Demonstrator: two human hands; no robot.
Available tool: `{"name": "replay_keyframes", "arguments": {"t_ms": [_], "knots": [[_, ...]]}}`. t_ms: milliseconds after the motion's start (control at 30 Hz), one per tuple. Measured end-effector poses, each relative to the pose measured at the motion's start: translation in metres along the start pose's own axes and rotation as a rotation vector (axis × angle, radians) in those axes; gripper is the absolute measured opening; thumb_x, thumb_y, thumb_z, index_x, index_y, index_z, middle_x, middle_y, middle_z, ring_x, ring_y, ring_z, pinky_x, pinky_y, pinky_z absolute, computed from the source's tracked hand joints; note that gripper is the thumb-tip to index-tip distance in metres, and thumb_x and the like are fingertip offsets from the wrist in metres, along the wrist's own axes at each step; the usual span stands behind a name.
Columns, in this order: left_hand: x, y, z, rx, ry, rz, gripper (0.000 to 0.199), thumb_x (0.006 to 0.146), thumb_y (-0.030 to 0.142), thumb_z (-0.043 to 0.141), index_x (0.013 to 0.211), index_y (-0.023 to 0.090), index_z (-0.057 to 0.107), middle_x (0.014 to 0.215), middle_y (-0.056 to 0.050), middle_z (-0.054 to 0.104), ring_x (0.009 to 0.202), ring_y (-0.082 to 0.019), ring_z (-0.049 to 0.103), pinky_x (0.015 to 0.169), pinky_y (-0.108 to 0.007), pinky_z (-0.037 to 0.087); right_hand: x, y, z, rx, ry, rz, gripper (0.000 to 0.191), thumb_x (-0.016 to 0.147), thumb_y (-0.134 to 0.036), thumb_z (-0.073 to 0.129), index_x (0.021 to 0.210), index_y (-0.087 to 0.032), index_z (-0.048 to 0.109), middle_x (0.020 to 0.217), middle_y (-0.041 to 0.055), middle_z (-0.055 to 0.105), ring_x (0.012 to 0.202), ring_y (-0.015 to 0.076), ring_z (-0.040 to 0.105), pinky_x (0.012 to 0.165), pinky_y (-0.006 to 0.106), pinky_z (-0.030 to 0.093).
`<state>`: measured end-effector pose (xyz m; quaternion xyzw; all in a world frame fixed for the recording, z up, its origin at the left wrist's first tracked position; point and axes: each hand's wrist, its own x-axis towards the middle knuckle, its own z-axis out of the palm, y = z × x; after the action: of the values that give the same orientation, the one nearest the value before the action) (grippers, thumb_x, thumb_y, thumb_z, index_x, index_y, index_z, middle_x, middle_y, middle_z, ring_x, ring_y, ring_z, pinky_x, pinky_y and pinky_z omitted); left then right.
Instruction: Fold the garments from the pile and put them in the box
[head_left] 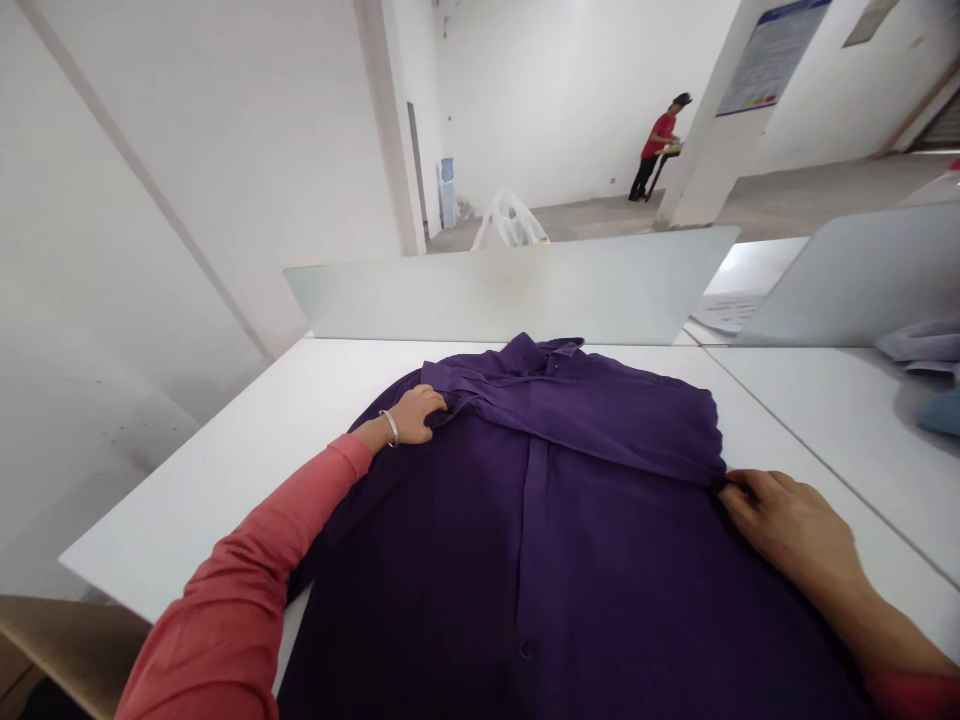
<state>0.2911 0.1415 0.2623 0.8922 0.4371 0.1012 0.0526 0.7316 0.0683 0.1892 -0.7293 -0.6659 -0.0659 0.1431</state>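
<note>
- Dark purple, long-sleeved button-front shirt (600, 560) is filling the near foreground, lying front up with its collar (525, 352) pointing away from the camera. One sleeve (592, 415) is crossing the chest, its cuff (442, 376) resting near the opposite shoulder.
- Left hand (416, 412), wearing a silvery bangle (391, 428), is curling its fingers onto the cloth beside that cuff; whether it is pinching any cannot be told.
- Right hand (795, 520) is gripping the shirt's side edge between thumb and fingers, just below the crossing sleeve.
- Smoothing this sleeve well is calling for light, even tension between both hands, easing out creases without dragging the placket (531, 520) crooked or bunching the collar.
- White, flat tabletop (247, 420) is supporting the shirt; a frosted, pale divider (510, 295) is standing beyond the collar.
- No brand or label is showing on the shirt. A blue-headed poster (772, 55) on the column is carrying print too small to read.
- Farther back, a person in a red top and dark cap (660, 140) is standing at a small table, beyond a white plastic bag (508, 222).
</note>
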Motion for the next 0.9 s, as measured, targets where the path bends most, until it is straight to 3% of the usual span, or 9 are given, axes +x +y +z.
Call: {"name": "replay_keyframes", "arguments": {"t_ms": [67,200,333,500,633,767,900], "knots": [[-0.001,0.001,0.003,-0.027,-0.032,-0.047,0.035,0.056,0.013,0.057,0.091,0.016,0.060,0.103,-0.006,0.057,0.106,-0.022,0.045,0.092,-0.035,0.036,-0.001,-0.001,-0.001,-0.001,0.004,-0.001,0.035,0.078,-0.032,0.031,0.088,-0.014,0.059,0.089,0.0104,0.059,0.083,0.0239,0.052,0.075,0.032,0.041],[0.010,-0.009,0.006,-0.104,-0.016,-0.294,0.029,0.068,0.019,0.055,0.097,0.018,0.057,0.096,-0.002,0.061,0.093,-0.014,0.054,0.086,-0.024,0.040,-0.001,-0.002,-0.003,0.008,-0.015,0.014,0.037,0.077,-0.034,0.029,0.088,-0.014,0.058,0.090,0.0104,0.059,0.084,0.0237,0.052,0.075,0.032,0.041],[0.031,-0.018,0.010,-0.043,0.061,-0.492,0.033,0.075,0.024,0.051,0.106,0.011,0.051,0.091,-0.007,0.062,0.087,-0.017,0.057,0.080,-0.028,0.044,-0.001,0.001,0.000,0.021,0.002,0.019,0.039,0.075,-0.037,0.028,0.086,-0.015,0.058,0.089,0.0110,0.058,0.083,0.0243,0.052,0.074,0.033,0.041],[0.036,-0.019,0.004,0.061,0.111,-0.597,0.048,0.073,0.032,0.056,0.113,0.008,0.046,0.111,-0.014,0.053,0.103,-0.021,0.050,0.090,-0.029,0.038,0.001,0.006,0.006,0.053,0.016,0.013,0.038,0.073,-0.039,0.029,0.085,-0.016,0.058,0.088,0.0108,0.059,0.081,0.0249,0.053,0.071,0.035,0.043],[-0.012,-0.027,-0.023,0.129,0.086,-0.678,0.044,0.078,0.038,0.048,0.111,0.009,0.049,0.117,-0.013,0.048,0.110,-0.021,0.045,0.095,-0.026,0.033,0.001,0.005,0.003,0.051,0.008,0.000,0.037,0.075,-0.037,0.029,0.084,-0.016,0.058,0.090,0.0122,0.059,0.081,0.0262,0.053,0.071,0.035,0.042],[-0.100,-0.033,-0.044,0.168,-0.024,-0.817,0.048,0.073,0.044,0.050,0.107,0.010,0.053,0.114,-0.014,0.051,0.107,-0.023,0.049,0.092,-0.028,0.036,-0.001,0.002,0.001,0.020,-0.001,-0.030,0.037,0.079,-0.035,0.028,0.085,-0.015,0.059,0.090,0.0137,0.059,0.080,0.0271,0.054,0.071,0.036,0.042],[-0.180,-0.023,-0.043,0.162,-0.144,-0.930,0.049,0.063,0.050,0.056,0.093,0.012,0.060,0.099,-0.014,0.060,0.093,-0.026,0.056,0.079,-0.031,0.043,0.001,0.001,-0.001,-0.060,-0.007,-0.105,0.035,0.082,-0.030,0.028,0.086,-0.014,0.059,0.086,0.0139,0.059,0.080,0.0264,0.056,0.074,0.034,0.041]]}}
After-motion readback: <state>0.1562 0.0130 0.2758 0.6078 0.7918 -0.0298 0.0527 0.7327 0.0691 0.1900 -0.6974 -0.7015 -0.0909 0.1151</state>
